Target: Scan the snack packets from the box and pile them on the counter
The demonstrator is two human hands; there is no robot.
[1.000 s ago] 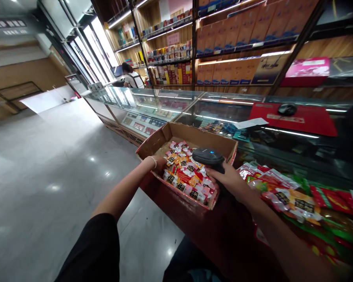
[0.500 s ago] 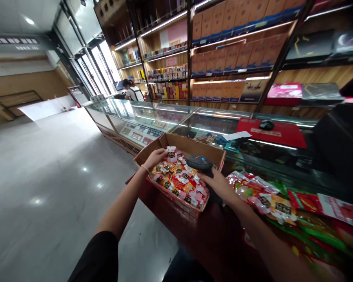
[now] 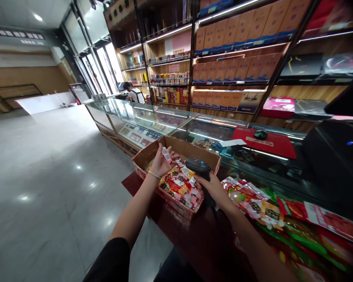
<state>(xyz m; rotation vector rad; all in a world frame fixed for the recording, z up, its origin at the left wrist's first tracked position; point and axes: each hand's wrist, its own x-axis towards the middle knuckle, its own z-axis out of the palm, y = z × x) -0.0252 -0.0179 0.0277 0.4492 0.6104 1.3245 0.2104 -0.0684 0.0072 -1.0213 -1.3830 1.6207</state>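
Observation:
My left hand point(image 3: 162, 162) is turned palm up over the cardboard box point(image 3: 190, 147), holding a small snack packet point(image 3: 166, 154) with its pale printed back showing. In my right hand point(image 3: 213, 188) is a black barcode scanner point(image 3: 198, 164), gripped by its handle, with a blue light on top. The scanner head hangs above the right part of the box, apart from the packet. Many small red, orange and pink snack packets point(image 3: 181, 182) fill the box. It stands on a dark red surface point(image 3: 172, 219).
Larger snack bags point(image 3: 306, 229) lie in a pile at the right. Behind the box runs a glass display counter point(image 3: 153, 117) with a red mat point(image 3: 270, 143) and a computer mouse point(image 3: 261, 134). A person point(image 3: 135, 94) sits farther back by the shelves.
My left hand has lifted a packet from the heap and turned palm up, showing its pale back. My right hand still holds the scanner over the box. The view has shifted slightly.

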